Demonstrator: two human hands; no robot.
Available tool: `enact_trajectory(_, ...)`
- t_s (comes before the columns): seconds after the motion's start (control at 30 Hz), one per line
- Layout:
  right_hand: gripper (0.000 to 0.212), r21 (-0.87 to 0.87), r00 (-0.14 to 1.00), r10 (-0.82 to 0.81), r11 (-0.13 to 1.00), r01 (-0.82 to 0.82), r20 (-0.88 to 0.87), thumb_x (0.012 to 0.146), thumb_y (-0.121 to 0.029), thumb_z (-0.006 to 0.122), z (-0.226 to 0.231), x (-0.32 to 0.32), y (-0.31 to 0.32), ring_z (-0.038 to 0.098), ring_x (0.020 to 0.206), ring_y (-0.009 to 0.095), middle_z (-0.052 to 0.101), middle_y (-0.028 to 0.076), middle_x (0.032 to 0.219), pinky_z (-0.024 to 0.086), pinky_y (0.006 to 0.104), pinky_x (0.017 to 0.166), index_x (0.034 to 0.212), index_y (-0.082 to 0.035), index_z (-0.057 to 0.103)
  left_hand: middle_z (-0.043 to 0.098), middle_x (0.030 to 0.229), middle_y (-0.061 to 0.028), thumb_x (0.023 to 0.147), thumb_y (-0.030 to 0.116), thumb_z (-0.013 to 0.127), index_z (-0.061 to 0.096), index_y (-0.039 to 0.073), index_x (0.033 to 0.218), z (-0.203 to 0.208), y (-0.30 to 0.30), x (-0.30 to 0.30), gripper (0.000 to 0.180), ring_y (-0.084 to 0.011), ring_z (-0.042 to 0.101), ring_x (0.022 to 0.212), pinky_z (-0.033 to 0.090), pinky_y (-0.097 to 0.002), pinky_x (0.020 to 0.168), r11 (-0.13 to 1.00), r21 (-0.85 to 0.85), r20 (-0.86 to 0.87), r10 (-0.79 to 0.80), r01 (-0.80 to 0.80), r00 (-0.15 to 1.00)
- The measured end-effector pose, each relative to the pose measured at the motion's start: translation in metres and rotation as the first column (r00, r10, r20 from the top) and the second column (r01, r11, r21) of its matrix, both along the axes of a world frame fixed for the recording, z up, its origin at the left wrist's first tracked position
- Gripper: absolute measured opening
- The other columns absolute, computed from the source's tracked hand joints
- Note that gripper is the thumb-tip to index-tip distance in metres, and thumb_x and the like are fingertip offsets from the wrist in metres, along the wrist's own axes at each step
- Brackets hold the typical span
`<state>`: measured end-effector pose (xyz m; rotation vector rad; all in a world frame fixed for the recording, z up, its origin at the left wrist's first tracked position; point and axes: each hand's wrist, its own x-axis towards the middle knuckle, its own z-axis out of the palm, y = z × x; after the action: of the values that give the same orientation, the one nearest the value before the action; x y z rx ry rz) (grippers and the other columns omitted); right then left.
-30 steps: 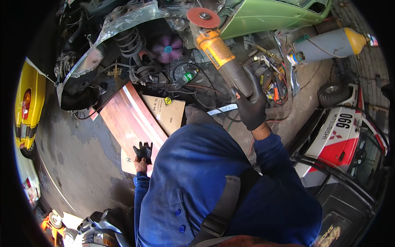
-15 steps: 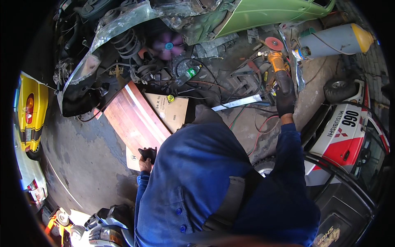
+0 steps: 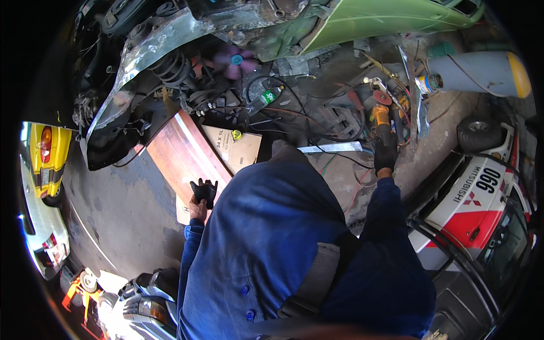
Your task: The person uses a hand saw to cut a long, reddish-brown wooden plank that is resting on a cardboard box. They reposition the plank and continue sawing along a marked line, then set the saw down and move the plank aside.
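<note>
Closed round grinder (image 3: pixel 381 117): right hand (image 3: pixel 386 153). Fingers spread, seemingly empty, over panel (image 3: pixel 184 150): left hand (image 3: pixel 203 196). Step: apparent set-down; next likely calls for stable rest, then release.

Angle grinder (image 3: pixel 383 123) held low, off to the right.
The gloved right hand (image 3: pixel 386 154) grips its dark end; the gloved left hand (image 3: pixel 204 193) spreads over a reddish panel (image 3: pixel 187 150), cardboard (image 3: pixel 233 152) just beside, a green-labelled bottle (image 3: pixel 264 100) lying beyond.
</note>
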<state>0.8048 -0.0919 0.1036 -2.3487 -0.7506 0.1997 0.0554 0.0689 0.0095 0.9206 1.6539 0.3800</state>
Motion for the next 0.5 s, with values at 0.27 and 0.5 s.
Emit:
enact_trajectory(0.27, 0.066, -0.139, 0.998, -0.060, 0.988, 0.064, 0.035, 0.100, -0.030, 0.073, -0.062, 0.004, -0.007, 0.056, 0.142, 0.037, 0.058, 0.020, 0.154, 0.044, 0.0431, 0.118, 0.156, -0.003, 0.049, 0.076, 0.116, -0.0168, 0.093, 0.002, 0.059, 0.065, -0.005, 0.133, 0.031, 0.020, 0.022, 0.041, -0.0257, 0.073, 0.104, 0.057, -0.0376, 0.096, 0.993, 0.045, -0.157, -0.105, 0.113, 0.982)
enact_trajectory(0.5, 0.084, -0.572, 0.994, 0.037, 0.820, 0.030, 0.105, 0.094, -0.043, 0.076, -0.100, 0.012, -0.017, 0.046, 0.150, 0.038, 0.050, 0.023, 0.161, 0.039, 0.0454, 0.122, 0.160, -0.003, 0.042, 0.076, 0.116, -0.0156, 0.096, 0.001, 0.060, 0.065, -0.004, 0.132, 0.046, 0.013, 0.052, 0.037, -0.0242, 0.072, 0.106, 0.057, -0.0376, 0.096, 0.995, 0.059, -0.173, -0.069, 0.081, 0.982)
